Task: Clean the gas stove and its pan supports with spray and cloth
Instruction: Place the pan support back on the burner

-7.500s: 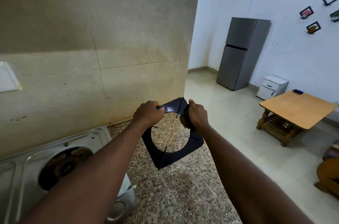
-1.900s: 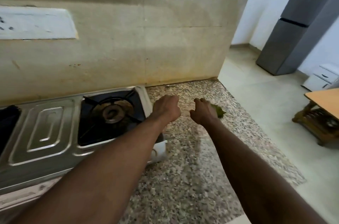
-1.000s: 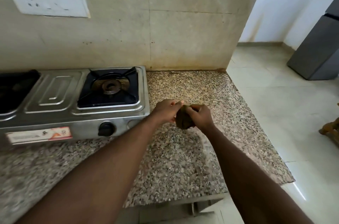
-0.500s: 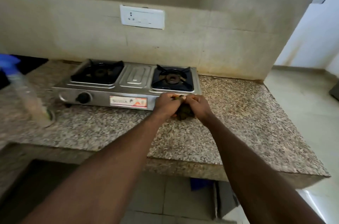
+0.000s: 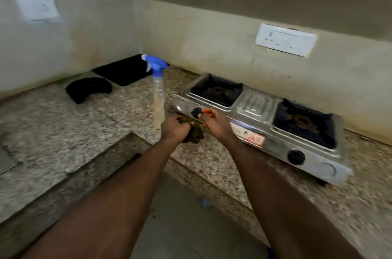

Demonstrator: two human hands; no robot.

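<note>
A steel two-burner gas stove [image 5: 257, 103] stands on the granite counter [image 5: 63, 131] along the back wall, with black pan supports on the left burner [image 5: 216, 91] and the right burner [image 5: 303, 122]. A dark green cloth [image 5: 194, 131] hangs bunched in my left hand [image 5: 175, 129], just in front of the stove's left end. My right hand [image 5: 214, 121] is beside it, fingers spread and touching the cloth's upper edge, partly hiding the left knob. A clear spray bottle [image 5: 158, 97] with a blue trigger head stands upright just left of the stove, behind my left hand.
In the corner lie a black flat mat [image 5: 125, 71] and a black curved object [image 5: 89, 89]. Two white switch plates are on the walls, one at the right [image 5: 285, 39] and one at the left [image 5: 35, 5]. The counter turns an L around bare floor [image 5: 191, 227] below my arms.
The view has swung left, bringing the corner and spray bottle into view. The cloth has passed from both hands into my left hand, and my right hand's fingers have spread.
</note>
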